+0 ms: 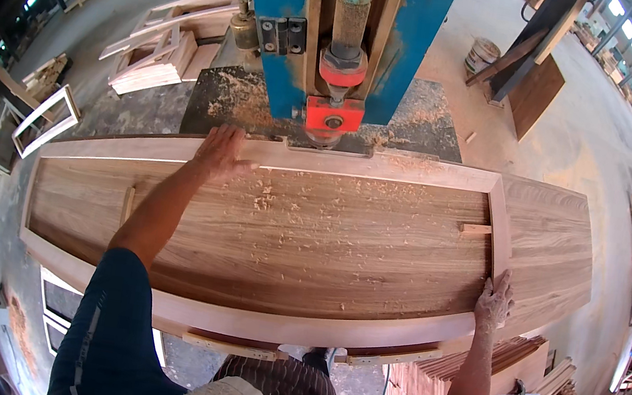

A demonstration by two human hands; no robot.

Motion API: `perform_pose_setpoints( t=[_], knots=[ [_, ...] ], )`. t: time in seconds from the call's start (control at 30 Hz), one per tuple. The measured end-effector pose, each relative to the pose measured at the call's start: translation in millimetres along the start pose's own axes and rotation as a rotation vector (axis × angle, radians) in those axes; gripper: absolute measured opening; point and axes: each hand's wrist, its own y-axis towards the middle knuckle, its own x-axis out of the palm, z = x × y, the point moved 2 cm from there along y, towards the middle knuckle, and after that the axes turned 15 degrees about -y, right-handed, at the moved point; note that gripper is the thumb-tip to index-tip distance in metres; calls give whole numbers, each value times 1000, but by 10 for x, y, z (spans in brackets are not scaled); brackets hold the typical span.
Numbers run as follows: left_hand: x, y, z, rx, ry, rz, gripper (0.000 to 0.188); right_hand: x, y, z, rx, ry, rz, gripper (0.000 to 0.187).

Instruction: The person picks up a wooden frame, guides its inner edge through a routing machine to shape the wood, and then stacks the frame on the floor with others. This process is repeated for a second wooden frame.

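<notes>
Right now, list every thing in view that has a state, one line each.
Door panel: lying flat on the machine table, strewn with wood chips.
Left hand: open, palm pressed flat on the door's far rail.
Right hand: open, dusty, resting on the door's near right corner.
Blue machine: its red head sits at the door's far edge.
Bucket: upright on the floor.
Slat stack: piled beside the person.

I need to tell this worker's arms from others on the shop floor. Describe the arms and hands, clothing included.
Both hands are bare, with no gloves. The left hand looks clean; the right hand is coated in pale dust. The forearms are uncovered. Dark blue sleeves are pushed up to about the elbows, the left one with a thin light stripe along it. No watch, ring or cable shows.
</notes>
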Motion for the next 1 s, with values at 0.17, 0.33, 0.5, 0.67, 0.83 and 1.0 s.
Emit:
perform_pose_setpoints(
  t=[0.17, 0.33, 0.5, 0.67, 0.83, 1.0],
  knots=[
    [-58, -43, 112, -38, -22, -45, 77, 5, -46, -39, -21, 60, 16, 63],
    [-75, -132, 185, -21, -33, -43, 70, 260, -88, 106, -17, 28, 57, 63],
    [-3, -1, 143, -51, 19, -83, 81, 221, -62, -5, -41, 58, 20, 68],
    [367, -217, -35, -147, 48, 230, 87, 374, -64, 93, -99, 198, 131, 67],
    [412, -1397, 87, -376, -65, 489, 78, 289, -12, 136, -132, 198, 56, 66],
    [303, -2987, 51, -971, -28, 711, 79, 286, -34, 37, -147, 102, 105, 64]
  ],
)
